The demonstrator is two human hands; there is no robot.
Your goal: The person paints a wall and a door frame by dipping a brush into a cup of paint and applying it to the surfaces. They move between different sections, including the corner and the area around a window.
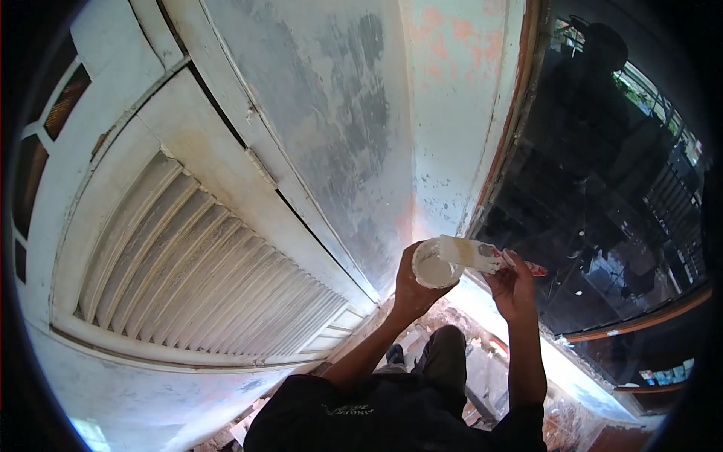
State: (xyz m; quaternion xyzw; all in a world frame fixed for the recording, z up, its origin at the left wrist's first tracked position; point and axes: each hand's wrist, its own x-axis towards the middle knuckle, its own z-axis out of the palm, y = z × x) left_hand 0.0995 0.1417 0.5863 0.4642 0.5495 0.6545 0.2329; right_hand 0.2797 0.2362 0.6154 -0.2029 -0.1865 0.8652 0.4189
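Note:
A round white tub (434, 268) with whitish material inside is held in my left hand (410, 286), whose fingers wrap round its side. My right hand (514, 288) grips the handle of a paint brush (471, 254) smeared with white; a red part of the handle sticks out past my fingers. The brush points left, its broad end at the right rim of the tub. Both hands are in front of my body, near the corner of the wall. Whether the brush touches the rim, I cannot tell.
A louvred white shutter (196, 264) fills the left side. Ahead stands a wall (324, 98) with grey patches, beside a pale strip with pink patches (456, 45). Dark reflective glass (595, 188) in a brown frame is at the right. Rubble (482, 369) lies on the floor around my legs.

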